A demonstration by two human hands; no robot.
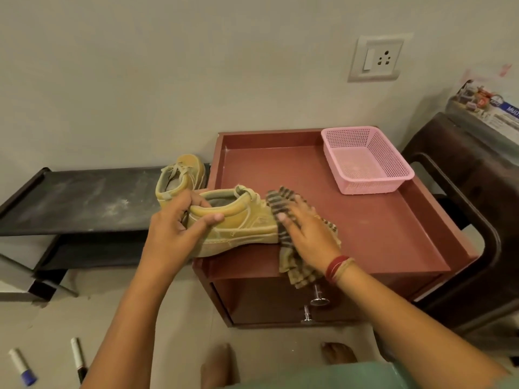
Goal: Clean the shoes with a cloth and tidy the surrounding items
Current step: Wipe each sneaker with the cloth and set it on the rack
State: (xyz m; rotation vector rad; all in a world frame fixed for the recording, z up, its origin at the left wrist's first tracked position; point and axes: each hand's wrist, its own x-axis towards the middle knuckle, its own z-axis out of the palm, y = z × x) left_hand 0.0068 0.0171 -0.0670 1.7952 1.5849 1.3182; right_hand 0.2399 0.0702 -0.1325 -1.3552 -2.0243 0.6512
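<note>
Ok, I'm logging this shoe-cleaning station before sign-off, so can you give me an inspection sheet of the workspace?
Surface: red cabinet top, raised rim; dusty black rack beside it.
Job's things: tan shoe on the cabinet's front edge; second shoe on the rack; striped cloth against the first shoe's toe.
Clutter: empty pink basket; two markers on the floor.
Grips: left hand holds the shoe's heel; right hand presses the cloth.
Cables: nothing seen.
Surroundings: wall socket, dark chair, printed box.
</note>
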